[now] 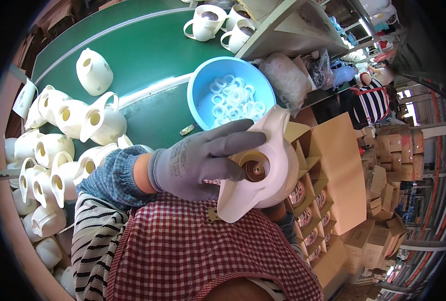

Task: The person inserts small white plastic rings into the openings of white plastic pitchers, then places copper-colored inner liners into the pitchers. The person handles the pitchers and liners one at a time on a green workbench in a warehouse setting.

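My left hand [190, 163], in a grey glove, reaches in from the left. Its fingers lie over the rim of a white jug body [275, 173] with a wide spout, partly bent at its round mouth. The jug is tilted so that the mouth faces up at me; a brown inside with a small metal part shows in it. My right hand is hidden behind the jug; only some dark sleeve shows below it. Just beyond the jug, a blue basin [198, 75] holds many translucent white rings [233, 95].
Cream jug bodies [72, 118] crowd the left, and one jug [93, 72] stands apart on the green table [147, 45]. Several white jugs [203, 22] stand at the far edge. At right is an open carton [338, 170] with dividers and round items. A person [371, 103] in stripes is farther off.
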The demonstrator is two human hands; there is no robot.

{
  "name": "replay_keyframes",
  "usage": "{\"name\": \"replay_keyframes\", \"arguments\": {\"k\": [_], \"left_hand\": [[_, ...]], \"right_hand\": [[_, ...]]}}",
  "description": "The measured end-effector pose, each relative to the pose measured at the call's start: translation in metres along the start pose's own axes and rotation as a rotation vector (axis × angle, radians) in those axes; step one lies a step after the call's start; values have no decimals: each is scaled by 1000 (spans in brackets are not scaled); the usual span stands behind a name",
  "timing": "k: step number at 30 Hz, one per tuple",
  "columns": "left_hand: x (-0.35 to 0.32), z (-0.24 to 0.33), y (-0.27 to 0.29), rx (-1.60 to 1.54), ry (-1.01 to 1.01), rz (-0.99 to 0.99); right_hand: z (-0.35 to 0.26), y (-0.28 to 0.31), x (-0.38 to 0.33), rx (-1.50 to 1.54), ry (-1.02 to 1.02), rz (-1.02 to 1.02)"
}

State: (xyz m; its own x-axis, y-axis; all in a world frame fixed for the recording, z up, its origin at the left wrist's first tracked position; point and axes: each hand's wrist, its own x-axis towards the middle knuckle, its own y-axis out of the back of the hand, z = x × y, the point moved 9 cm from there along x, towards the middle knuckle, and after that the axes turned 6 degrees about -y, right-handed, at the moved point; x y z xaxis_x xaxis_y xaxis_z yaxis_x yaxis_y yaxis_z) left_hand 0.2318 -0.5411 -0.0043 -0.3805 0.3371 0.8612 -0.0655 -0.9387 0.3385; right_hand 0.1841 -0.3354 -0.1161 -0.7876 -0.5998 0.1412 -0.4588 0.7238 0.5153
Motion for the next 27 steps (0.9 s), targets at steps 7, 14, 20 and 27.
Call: {"name": "replay_keyframes", "arguments": {"k": [7, 14, 20, 27], "left_hand": [[0, 0, -1, -33, -56, -107], [4, 0, -6, -56, -81, -142], [7, -4, -14, -81, -63, -220], [4, -16, -18, -88, -40, -180]], "right_hand": [[17, 9, -24, 45, -116, -44], [25, 16, -28, 23, -146, -25], [31, 19, -29, 5, -167, -16], [39, 20, -28, -4, -187, -11]]}}
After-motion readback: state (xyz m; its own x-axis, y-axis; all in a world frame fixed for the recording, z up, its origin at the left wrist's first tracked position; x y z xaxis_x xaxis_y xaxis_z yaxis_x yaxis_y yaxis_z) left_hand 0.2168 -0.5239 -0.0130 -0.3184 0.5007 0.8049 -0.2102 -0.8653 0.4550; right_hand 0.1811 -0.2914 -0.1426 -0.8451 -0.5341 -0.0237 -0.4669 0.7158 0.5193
